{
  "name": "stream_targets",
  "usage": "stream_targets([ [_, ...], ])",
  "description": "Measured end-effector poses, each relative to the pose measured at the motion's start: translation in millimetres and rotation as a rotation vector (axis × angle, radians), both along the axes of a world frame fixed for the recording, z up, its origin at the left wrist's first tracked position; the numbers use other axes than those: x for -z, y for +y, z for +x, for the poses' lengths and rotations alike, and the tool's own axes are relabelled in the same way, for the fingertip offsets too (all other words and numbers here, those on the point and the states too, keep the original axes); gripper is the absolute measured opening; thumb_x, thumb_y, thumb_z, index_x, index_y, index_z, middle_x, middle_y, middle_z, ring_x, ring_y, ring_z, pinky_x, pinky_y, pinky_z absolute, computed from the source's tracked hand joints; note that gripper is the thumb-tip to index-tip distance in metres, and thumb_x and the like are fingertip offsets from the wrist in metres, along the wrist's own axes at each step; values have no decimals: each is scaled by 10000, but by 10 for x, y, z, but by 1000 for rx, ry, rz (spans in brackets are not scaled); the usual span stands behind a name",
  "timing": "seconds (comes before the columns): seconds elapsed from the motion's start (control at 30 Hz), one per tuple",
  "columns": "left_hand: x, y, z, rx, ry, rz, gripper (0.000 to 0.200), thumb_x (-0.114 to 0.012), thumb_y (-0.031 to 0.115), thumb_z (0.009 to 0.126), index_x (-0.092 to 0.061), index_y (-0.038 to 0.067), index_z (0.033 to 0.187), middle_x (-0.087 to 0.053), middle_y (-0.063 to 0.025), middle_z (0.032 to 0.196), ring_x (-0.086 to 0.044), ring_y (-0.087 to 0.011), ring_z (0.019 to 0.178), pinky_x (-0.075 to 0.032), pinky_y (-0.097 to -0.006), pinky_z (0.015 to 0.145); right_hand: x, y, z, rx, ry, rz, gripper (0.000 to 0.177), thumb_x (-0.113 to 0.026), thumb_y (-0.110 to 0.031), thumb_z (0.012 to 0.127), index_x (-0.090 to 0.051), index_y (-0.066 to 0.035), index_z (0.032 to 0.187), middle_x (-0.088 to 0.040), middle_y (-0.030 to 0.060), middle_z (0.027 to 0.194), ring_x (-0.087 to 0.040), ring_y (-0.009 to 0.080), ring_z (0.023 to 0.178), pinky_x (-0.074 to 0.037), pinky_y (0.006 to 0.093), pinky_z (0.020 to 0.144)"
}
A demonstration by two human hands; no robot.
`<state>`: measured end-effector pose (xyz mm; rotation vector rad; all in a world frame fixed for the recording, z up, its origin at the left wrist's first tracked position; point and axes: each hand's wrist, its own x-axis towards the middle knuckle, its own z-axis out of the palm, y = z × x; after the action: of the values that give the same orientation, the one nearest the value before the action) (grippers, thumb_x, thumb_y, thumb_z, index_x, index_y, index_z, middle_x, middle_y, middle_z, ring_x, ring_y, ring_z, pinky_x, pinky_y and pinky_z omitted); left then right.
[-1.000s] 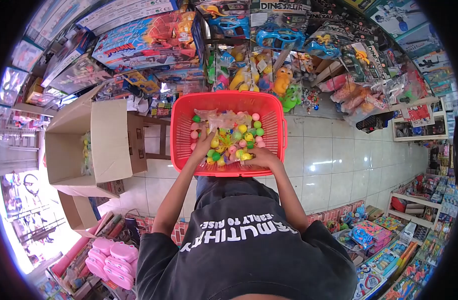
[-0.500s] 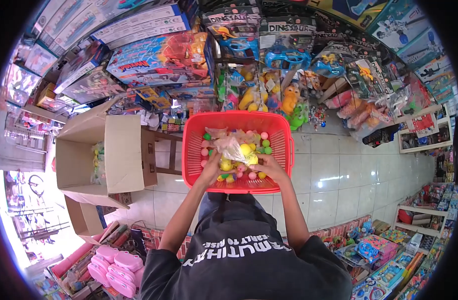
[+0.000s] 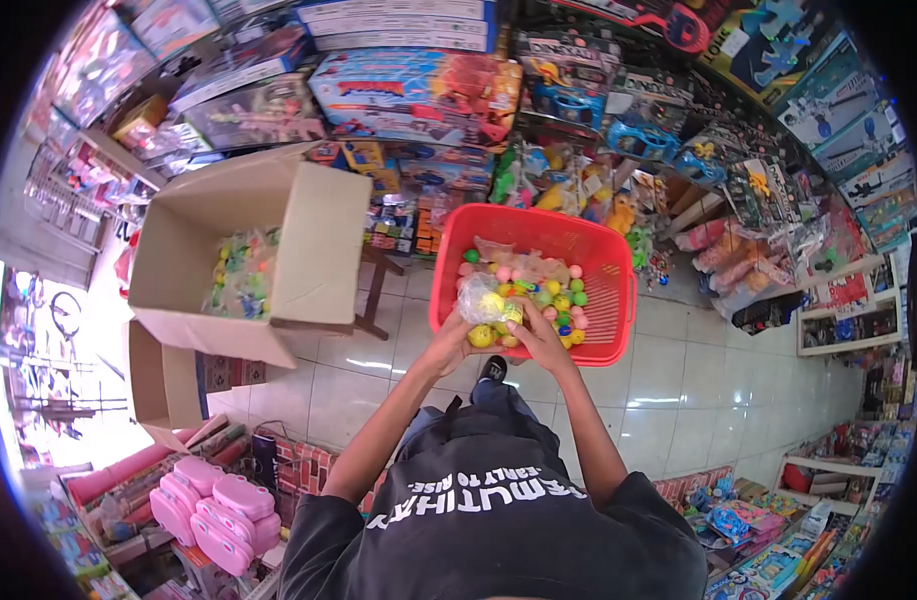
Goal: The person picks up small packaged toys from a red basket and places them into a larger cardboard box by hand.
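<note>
A clear plastic bag of yellow balls (image 3: pixel 493 308) is held between my two hands over the near left side of a red plastic basket (image 3: pixel 618 262). My left hand (image 3: pixel 450 346) is closed round the bag's left side and underside. On the other side, my right hand (image 3: pixel 541 337) grips the bag with its fingers near the printed yellow part. Loose pink, green and yellow balls (image 3: pixel 568 298) lie in the basket, with crumpled clear plastic (image 3: pixel 528 265) behind them. The hands and bag hide part of the basket's near rim.
Left of the basket, an open cardboard box (image 3: pixel 323 250) holds clear bags of colourful balls (image 3: pixel 246 272). Boxed and hanging toys fill the shelves ahead. Tiled floor (image 3: pixel 683 375) extends to the right. Pink cases (image 3: pixel 223 510) sit at the lower left.
The view has turned left, so the basket appears farther right and more of the cardboard box's contents shows. My hands have moved with the bag toward the basket's near left side.
</note>
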<state>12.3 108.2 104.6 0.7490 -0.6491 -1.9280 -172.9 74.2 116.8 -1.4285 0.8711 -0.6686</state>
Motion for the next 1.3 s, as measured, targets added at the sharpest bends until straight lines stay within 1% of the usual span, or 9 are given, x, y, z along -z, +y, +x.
stream_targets([
  [0.07, 35, 202, 163, -75, 9, 8, 466, -450, 183, 906, -255, 104, 1322, -420, -124, 1272, -500, -274, 1115, -496, -460, 847, -43, 178, 205, 9, 62, -114, 385, -510, -202, 880, -413, -17, 1204, -481, 100, 1126, -459, 163, 1065, -355, 270, 900],
  [0.23, -112, 702, 577, -198, 31, -51, 472, -485, 180, 888, -273, 109, 1303, -442, -123, 1248, -530, -278, 1077, -503, -462, 836, 143, 665, 752, 52, 84, -320, 368, -538, -204, 852, -472, -5, 1155, -449, 124, 1089, -474, 237, 990, -376, 297, 845],
  [0.3, -178, 935, 757, -228, 0, -49, 466, -493, 209, 888, -288, 109, 1294, -450, -119, 1241, -528, -275, 1080, -503, -463, 836, 166, 802, 935, 27, 242, -610, 359, -569, -141, 823, -490, -2, 1145, -407, 119, 1131, -457, 239, 1045, -372, 307, 867],
  [0.43, -122, 1420, 1142, -329, 226, 72, 451, -552, 181, 859, -337, 90, 1245, -480, -112, 1186, -547, -250, 1047, -518, -444, 814, -266, 1128, 1392, 9, 265, -700, 436, -643, -172, 765, -513, -9, 1147, -437, 140, 1066, -461, 247, 958, -386, 343, 830],
  [0.63, -27, 1980, 1766, -510, 86, 47, 429, -546, 180, 860, -345, 93, 1229, -492, -106, 1160, -557, -250, 1027, -531, -414, 787, -303, 1531, 2125, -100, 10, -605, 409, -692, -96, 696, -495, -37, 1049, -460, 114, 1083, -504, 228, 919, -419, 315, 754],
  [0.7, -89, 2124, 1933, -600, 77, 52, 426, -546, 166, 858, -344, 91, 1226, -492, -104, 1159, -559, -249, 1022, -533, -412, 783, -274, 1592, 2348, -184, 19, -840, 373, -684, -106, 705, -499, -37, 1022, -490, 120, 1073, -509, 264, 915, -421, 342, 754],
  [0.93, -316, 2316, 2194, -745, 62, 55, 430, -547, 152, 864, -329, 92, 1231, -485, -95, 1154, -558, -234, 997, -538, -413, 772, -397, 1587, 2817, -310, 35, -807, 250, -637, -107, 750, -528, -27, 961, -536, 118, 1016, -503, 308, 938, -405, 376, 817],
  [1.17, -581, 2401, 2666, -769, 105, 48, 418, -526, 195, 881, -331, 91, 1237, -491, -94, 1139, -555, -229, 999, -533, -436, 770, -595, 1420, 3201, -379, -29, -620, 184, -586, -78, 802, -507, -6, 951, -545, 122, 899, -538, 243, 800, -434, 318, 701],
  [1.3, -695, 2327, 3120, -775, -70, 26, 408, -496, 149, 882, -330, 73, 1247, -488, -110, 1157, -554, -237, 981, -533, -420, 751, -810, 1165, 3470, -343, -52, -583, 185, -582, -85, 820, -499, -6, 965, -531, 107, 823, -528, 194, 731, -429, 294, 677],
])
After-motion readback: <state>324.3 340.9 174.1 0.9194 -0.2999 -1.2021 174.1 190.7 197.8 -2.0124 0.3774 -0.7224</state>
